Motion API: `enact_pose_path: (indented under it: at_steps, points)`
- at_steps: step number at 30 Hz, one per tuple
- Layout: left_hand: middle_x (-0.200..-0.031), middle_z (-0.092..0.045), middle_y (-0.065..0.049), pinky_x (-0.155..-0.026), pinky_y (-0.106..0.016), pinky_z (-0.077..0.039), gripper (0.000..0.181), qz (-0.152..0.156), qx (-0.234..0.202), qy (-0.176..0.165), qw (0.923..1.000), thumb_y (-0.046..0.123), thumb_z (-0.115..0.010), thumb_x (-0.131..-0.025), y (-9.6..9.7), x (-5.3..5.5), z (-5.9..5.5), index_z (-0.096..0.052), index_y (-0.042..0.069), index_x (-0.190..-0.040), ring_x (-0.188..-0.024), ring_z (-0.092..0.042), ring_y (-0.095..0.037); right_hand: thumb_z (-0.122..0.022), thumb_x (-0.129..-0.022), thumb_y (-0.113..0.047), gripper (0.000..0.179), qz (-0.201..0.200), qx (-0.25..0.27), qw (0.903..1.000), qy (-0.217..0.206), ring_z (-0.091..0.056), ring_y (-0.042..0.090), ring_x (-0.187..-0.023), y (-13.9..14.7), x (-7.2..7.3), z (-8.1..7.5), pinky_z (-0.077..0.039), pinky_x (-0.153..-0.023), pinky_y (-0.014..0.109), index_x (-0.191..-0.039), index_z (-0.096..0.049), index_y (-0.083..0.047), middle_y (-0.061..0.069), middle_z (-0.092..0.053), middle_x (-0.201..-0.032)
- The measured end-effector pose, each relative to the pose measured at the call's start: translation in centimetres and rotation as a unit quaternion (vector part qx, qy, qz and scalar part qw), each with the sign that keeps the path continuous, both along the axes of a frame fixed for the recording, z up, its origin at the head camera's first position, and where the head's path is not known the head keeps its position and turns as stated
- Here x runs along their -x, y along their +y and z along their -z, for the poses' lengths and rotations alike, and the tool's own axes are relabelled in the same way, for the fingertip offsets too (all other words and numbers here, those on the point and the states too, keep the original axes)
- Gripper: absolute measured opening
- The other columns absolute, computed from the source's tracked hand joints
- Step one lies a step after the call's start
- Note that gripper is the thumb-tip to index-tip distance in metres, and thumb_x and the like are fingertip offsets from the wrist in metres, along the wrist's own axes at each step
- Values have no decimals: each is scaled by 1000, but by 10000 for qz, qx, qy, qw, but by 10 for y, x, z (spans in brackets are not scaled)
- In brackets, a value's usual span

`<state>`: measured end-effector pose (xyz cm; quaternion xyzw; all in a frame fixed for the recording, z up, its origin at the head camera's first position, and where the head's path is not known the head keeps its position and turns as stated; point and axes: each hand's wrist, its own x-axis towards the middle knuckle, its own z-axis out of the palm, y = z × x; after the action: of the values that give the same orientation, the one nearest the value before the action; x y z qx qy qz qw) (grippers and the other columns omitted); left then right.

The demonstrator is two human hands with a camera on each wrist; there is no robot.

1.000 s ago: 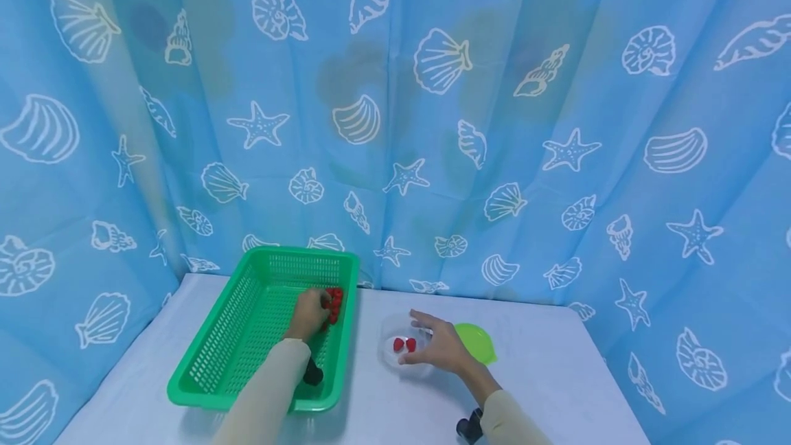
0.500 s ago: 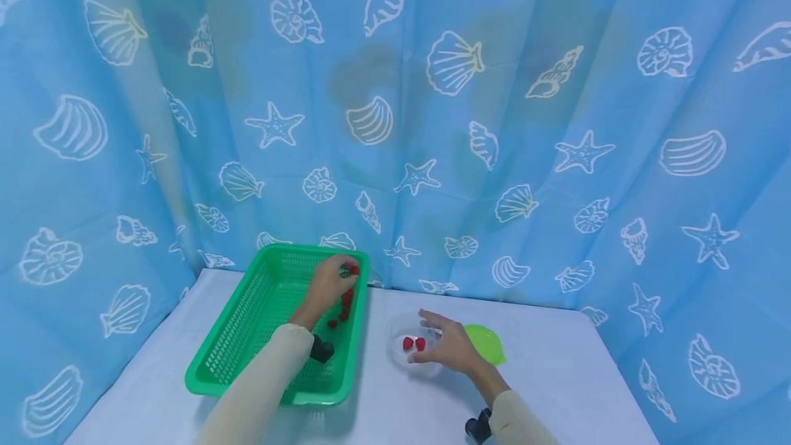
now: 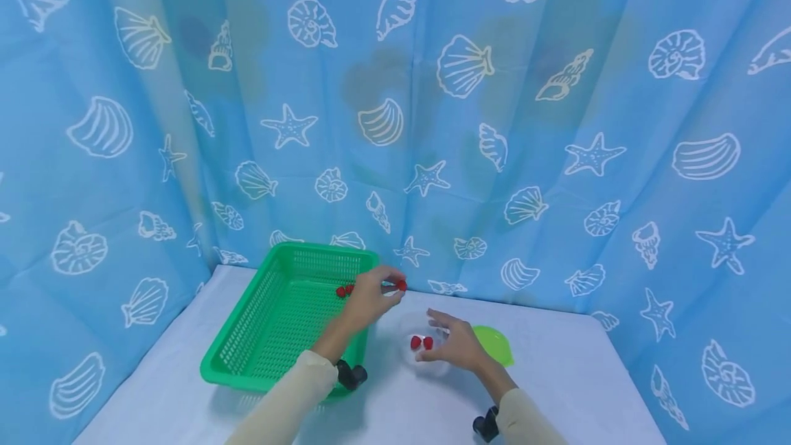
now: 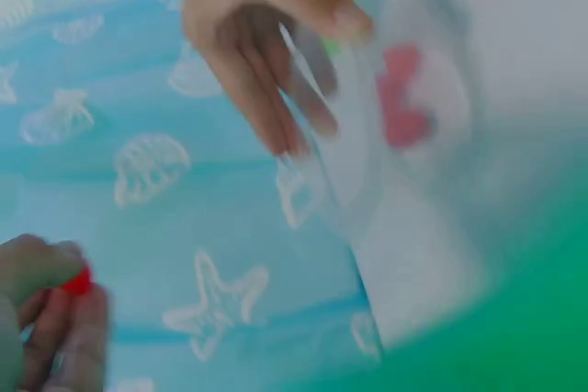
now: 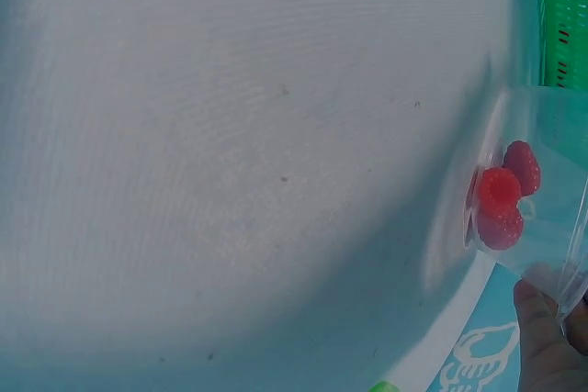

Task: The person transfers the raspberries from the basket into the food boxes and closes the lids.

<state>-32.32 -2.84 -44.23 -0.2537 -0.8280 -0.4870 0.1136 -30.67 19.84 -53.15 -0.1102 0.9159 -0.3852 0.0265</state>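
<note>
My left hand (image 3: 364,301) is over the right rim of the green basket (image 3: 244,314), pinching a red raspberry (image 3: 402,285) between thumb and fingertips. The same raspberry (image 4: 78,282) shows at the fingertips in the left wrist view. My right hand (image 3: 462,347) holds a clear plastic tub (image 5: 542,126) by its side, thumb and fingers spread around it. Inside the tub, several raspberries (image 5: 499,192) lie at the bottom. More raspberries (image 3: 341,292) sit in the basket's far right part, partly hidden behind my left hand.
A lime-green lid (image 3: 493,344) lies on the white tablecloth (image 3: 556,376) just right of the tub. Behind the table hangs a blue curtain (image 3: 346,53) with white shell prints. The basket's raised wall stands left of the tub.
The left hand has lifted a raspberry out of the basket and moved right, past the rim towards the tub. The right hand keeps its hold on the tub. The head view has shifted slightly left.
</note>
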Motion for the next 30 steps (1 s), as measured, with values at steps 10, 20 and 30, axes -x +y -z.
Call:
enact_pose_path:
  at_steps: [10,20,30]
  points:
    - [-105,-65,5,-80,-25,-56,35,-634,1000,-289,9925,10,-80,-81,48,-26,23,-66,18,-112,-100,-65,-15,-89,-56,-55,104,277,-82,9995,118,-48,32,-129,3,3,2,-49,-90,59,-146,-46,-28,3,-57,-137]
    - [-92,-65,-2,-69,-23,-57,29,-959,1590,-786,9795,2,-80,-79,83,-9,51,-70,11,-105,-79,-58,-14,-90,-57,-52,100,216,-28,9996,191,-43,30,-134,7,4,0,-41,-99,61,-145,-48,-30,-2,-50,-144]
    - [-89,-69,-3,-70,-24,-56,31,-1044,1939,-1081,9694,1,-80,-78,84,-3,87,-73,9,-107,-74,-59,-12,-89,-66,-42,93,-62,57,9996,269,-40,31,-137,4,3,6,-40,-102,57,-146,-46,-23,1,-50,-144]
